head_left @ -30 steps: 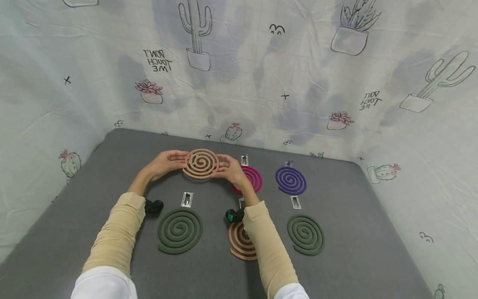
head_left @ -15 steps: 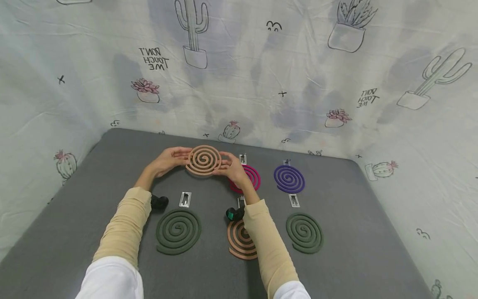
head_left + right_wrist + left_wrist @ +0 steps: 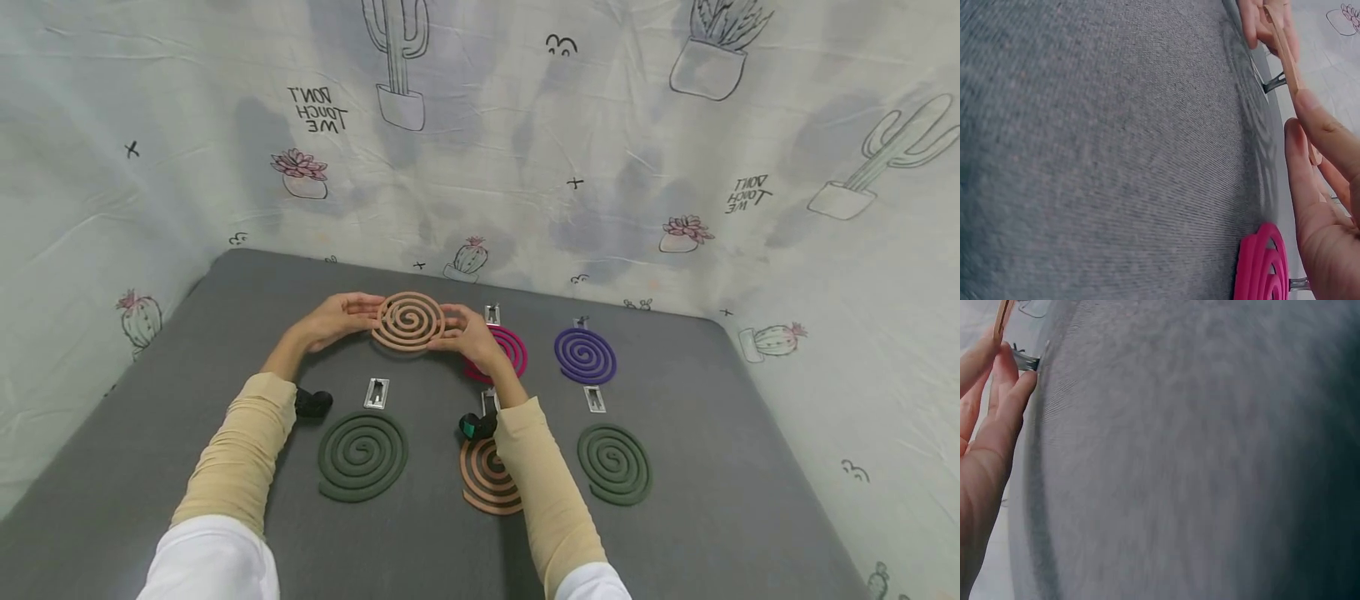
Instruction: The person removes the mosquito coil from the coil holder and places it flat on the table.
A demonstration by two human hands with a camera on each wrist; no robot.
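Observation:
A tan mosquito coil [image 3: 408, 321] is held between both hands near the back of the table. My left hand [image 3: 330, 323] pinches its left edge, fingers on the far side partly hidden. At the right edge, my right hand [image 3: 472, 340] pinches it between thumb and fingers. In the right wrist view the coil [image 3: 1285, 56] is edge-on, above the grey surface, with a metal stand [image 3: 1275, 82] close beside it. Whether coil and stand touch, I cannot tell. A pink coil [image 3: 517, 350] lies partly behind the right hand.
A purple coil [image 3: 585, 357] stands at the right. Nearer lie a left green coil [image 3: 363, 454], a right green coil [image 3: 613, 461] and another tan coil [image 3: 480, 483], partly under the right forearm. Small metal stands [image 3: 377, 393] are set out behind them. Printed cloth [image 3: 510, 150] surrounds the table.
Both hands have shifted the held coil slightly up and to the right in the head view, mostly in the first half second. Their grip looks the same; the other coils have stayed put.

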